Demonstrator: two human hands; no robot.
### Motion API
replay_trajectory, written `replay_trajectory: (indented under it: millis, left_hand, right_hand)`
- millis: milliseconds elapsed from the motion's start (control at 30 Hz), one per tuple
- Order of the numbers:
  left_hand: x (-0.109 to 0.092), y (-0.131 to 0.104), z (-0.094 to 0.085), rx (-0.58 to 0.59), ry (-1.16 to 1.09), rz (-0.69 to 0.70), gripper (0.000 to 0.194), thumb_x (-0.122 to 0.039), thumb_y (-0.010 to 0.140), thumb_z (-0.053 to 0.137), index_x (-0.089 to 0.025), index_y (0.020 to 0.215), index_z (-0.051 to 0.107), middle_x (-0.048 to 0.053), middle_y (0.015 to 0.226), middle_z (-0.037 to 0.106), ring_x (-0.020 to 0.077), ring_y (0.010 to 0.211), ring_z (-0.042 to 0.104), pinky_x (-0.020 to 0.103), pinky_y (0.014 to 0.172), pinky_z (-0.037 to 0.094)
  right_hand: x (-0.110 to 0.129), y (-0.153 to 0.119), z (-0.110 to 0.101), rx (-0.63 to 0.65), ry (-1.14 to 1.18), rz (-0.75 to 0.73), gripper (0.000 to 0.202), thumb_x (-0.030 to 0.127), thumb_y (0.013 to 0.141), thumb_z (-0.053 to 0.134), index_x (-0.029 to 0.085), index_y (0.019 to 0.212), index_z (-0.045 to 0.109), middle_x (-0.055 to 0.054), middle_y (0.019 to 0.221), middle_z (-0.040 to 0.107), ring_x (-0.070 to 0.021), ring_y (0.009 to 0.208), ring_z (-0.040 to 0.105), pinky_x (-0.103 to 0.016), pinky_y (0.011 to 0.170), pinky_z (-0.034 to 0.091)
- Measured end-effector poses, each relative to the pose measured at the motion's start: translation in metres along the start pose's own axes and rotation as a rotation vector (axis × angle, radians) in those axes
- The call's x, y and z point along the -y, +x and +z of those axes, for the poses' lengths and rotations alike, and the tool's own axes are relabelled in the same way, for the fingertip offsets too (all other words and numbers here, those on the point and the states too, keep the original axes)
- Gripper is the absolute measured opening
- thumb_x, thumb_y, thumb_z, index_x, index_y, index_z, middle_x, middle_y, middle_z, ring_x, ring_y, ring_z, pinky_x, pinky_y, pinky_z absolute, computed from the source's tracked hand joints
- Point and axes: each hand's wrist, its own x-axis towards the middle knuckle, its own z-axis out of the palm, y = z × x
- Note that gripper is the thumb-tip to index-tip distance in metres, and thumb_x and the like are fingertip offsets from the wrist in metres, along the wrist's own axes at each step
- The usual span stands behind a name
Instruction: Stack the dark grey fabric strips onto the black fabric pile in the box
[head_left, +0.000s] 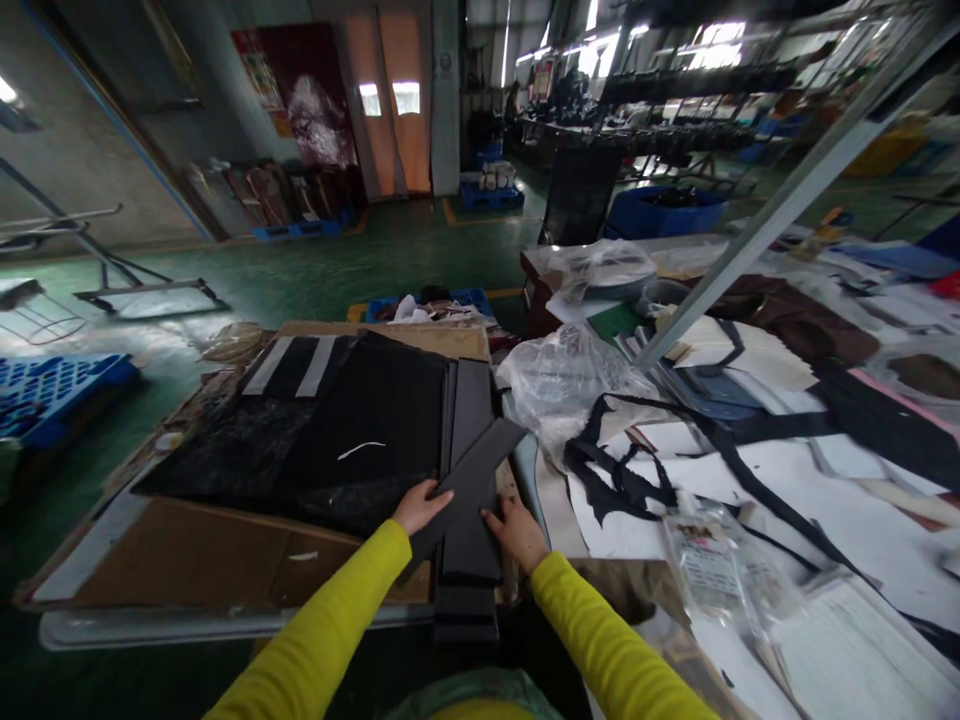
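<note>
My left hand grips the near end of a long black strip that is lifted and tilted to the right above a stack of similar black strips. My right hand rests on that stack, fingers pressed on its top piece just right of the lifted strip. Both arms wear yellow sleeves. To the left of the stack lies a wide pile of black sheets on a cardboard board.
A work table on the right holds white paper, black scraps, clear plastic bags and a packet. A slanted metal bar crosses above it. Blue pallets and green floor lie to the left.
</note>
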Motion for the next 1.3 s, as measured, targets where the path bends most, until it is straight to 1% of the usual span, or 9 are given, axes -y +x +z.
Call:
replay_trajectory:
  millis: [133,367,533,700,867,933,1000,1167,1300]
  left_hand:
    - [0.008,-0.029,0.019,-0.151,-0.236,0.004,0.052,-0.049,0.072,0.060,-0.014,0.110,0.064,0.012,0.122,0.059,0.0253,0.119,0.051,0.032,0.106,0.036]
    - [0.018,-0.065,0.037,-0.055,-0.518,-0.098,0.058,-0.056,0.068,0.064,-0.016,0.109,0.063,0.011,0.113,0.065,0.0258,0.104,0.061,0.034,0.091,0.049]
    - [0.011,-0.069,0.044,-0.033,-0.532,-0.137,0.055,-0.055,0.063,0.070,-0.016,0.101,0.063,0.012,0.107,0.068,0.0260,0.099,0.064,0.032,0.082,0.054]
    - [0.005,-0.064,0.045,-0.030,-0.584,-0.177,0.049,-0.044,0.059,0.077,-0.016,0.096,0.060,0.012,0.102,0.069,0.0262,0.094,0.066,0.033,0.079,0.055]
    - [-0.008,-0.055,0.031,0.217,-0.740,-0.321,0.049,-0.042,0.060,0.078,-0.011,0.094,0.062,0.014,0.090,0.072,0.0253,0.082,0.069,0.034,0.078,0.056]
    - [-0.013,-0.055,0.026,0.266,-0.744,-0.354,0.048,-0.040,0.059,0.078,-0.009,0.093,0.064,0.014,0.085,0.072,0.0254,0.080,0.069,0.034,0.077,0.056]
    - [-0.018,-0.058,0.022,0.287,-0.791,-0.367,0.048,-0.038,0.060,0.078,-0.010,0.096,0.064,0.013,0.085,0.073,0.0257,0.081,0.069,0.035,0.078,0.056]
    - [-0.026,-0.071,0.026,0.321,-0.972,-0.357,0.050,-0.039,0.068,0.072,-0.014,0.109,0.060,0.011,0.092,0.072,0.0254,0.088,0.068,0.038,0.084,0.055]
    - [-0.031,-0.064,0.032,0.278,-0.970,-0.360,0.053,-0.043,0.071,0.067,-0.015,0.115,0.057,0.011,0.094,0.072,0.0251,0.090,0.068,0.037,0.083,0.055]
  right_hand:
    - [0.005,-0.016,0.008,-0.035,0.021,-0.081,0.055,0.035,0.083,0.051,0.007,0.130,0.047,-0.018,0.124,0.045,-0.0284,0.119,0.042,-0.035,0.103,0.031]
    - [0.001,-0.065,0.040,0.009,0.198,-0.125,0.067,0.015,0.076,0.047,-0.003,0.138,0.030,-0.019,0.142,0.029,-0.0269,0.134,0.023,-0.036,0.113,0.017]
    - [0.003,-0.060,0.042,-0.010,0.512,-0.105,0.066,0.013,0.071,0.048,0.000,0.135,0.036,-0.016,0.136,0.040,-0.0212,0.130,0.032,-0.031,0.112,0.020]
    - [0.002,-0.056,0.041,-0.002,0.889,0.081,0.056,0.016,0.075,0.048,0.013,0.131,0.040,-0.011,0.125,0.052,-0.0197,0.113,0.052,-0.032,0.097,0.042]
    - [-0.005,-0.042,0.031,0.114,1.111,0.278,0.025,0.026,0.087,0.048,0.010,0.105,0.053,-0.008,0.089,0.064,-0.0141,0.071,0.061,-0.028,0.065,0.052]
    - [-0.003,-0.040,0.025,0.187,1.148,0.306,0.023,0.032,0.086,0.052,0.009,0.091,0.056,-0.006,0.075,0.063,-0.0128,0.063,0.059,-0.028,0.062,0.052]
    - [0.002,-0.043,0.019,0.221,1.181,0.265,0.026,0.036,0.080,0.061,0.011,0.087,0.057,-0.006,0.075,0.064,-0.0147,0.069,0.062,-0.030,0.072,0.053]
    - [0.023,-0.063,0.006,0.197,1.224,0.020,0.063,0.045,0.070,0.066,0.016,0.122,0.044,-0.009,0.113,0.061,-0.0209,0.100,0.060,-0.036,0.090,0.049]
    - [0.022,-0.066,-0.020,0.100,1.047,-0.121,0.073,0.034,0.065,0.070,0.015,0.129,0.039,-0.011,0.125,0.053,-0.0240,0.114,0.051,-0.040,0.103,0.038]
